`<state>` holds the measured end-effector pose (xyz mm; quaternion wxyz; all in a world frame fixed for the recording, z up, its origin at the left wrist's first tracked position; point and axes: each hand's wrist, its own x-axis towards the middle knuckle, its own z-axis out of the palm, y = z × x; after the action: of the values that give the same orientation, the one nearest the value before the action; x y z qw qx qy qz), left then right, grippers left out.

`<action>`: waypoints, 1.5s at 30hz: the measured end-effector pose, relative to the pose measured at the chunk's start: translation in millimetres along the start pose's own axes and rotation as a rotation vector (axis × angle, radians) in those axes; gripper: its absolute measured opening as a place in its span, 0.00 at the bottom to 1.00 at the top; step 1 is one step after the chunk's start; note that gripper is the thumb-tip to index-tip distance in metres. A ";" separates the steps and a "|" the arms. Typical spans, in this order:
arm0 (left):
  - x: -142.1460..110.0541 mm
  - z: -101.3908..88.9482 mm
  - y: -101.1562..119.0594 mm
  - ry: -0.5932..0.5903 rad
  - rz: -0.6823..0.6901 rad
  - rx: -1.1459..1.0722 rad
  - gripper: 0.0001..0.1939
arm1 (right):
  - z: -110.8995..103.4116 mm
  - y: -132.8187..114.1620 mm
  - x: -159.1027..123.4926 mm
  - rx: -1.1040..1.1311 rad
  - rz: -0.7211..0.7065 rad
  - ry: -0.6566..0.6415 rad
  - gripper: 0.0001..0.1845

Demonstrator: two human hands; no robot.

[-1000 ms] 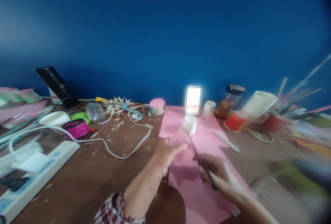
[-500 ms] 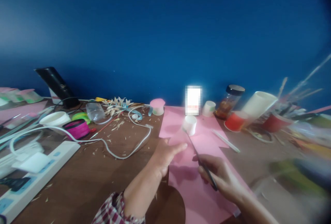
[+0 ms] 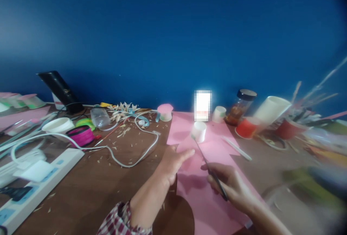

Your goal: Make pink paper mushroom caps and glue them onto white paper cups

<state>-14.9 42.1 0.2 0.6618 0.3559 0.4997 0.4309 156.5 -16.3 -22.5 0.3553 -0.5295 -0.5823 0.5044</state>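
My left hand (image 3: 175,162) grips a round pink paper cap (image 3: 192,157), its thumb lying across the paper and the other fingers hidden behind. A small white paper cup (image 3: 200,131) stands out beyond the cap's far edge; it seems joined to it, though the join is unclear. In my right hand (image 3: 227,179) is a slim, dark-handled paintbrush (image 3: 213,177), pinched between the fingers. Its tip meets the cup's left side, where a faint green tint shows. Beneath both hands lies pink paper (image 3: 214,206).
A pink-capped cup (image 3: 165,112) and another small cup (image 3: 219,114) stand near the blue wall. Rightward are a dark-lidded jar (image 3: 241,108), a red cup (image 3: 246,128) and a white tube (image 3: 272,114). A power strip (image 3: 43,188) and a white cable (image 3: 127,164) lie leftward.
Very little differs. My left thumb has drawn back slightly, and the brush tip has shifted a little along the cup's left side. Everything else stays where it was.
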 end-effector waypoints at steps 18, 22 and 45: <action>-0.9 -1.2 -2.3 0.014 -0.015 -0.002 0.31 | 0.6 -7.2 0.3 0.023 -0.026 -0.036 0.20; -2.3 -1.0 -1.2 0.010 -0.029 0.006 0.30 | 0.3 -6.8 0.4 0.010 -0.010 -0.030 0.19; -3.4 -1.9 3.1 0.022 -0.010 -0.046 0.29 | 0.1 -4.9 -0.8 -0.002 0.023 0.009 0.27</action>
<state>-17.8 40.2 3.7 0.6665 0.3334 0.4984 0.4430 155.3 -16.8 -17.8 0.3516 -0.5387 -0.5751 0.5054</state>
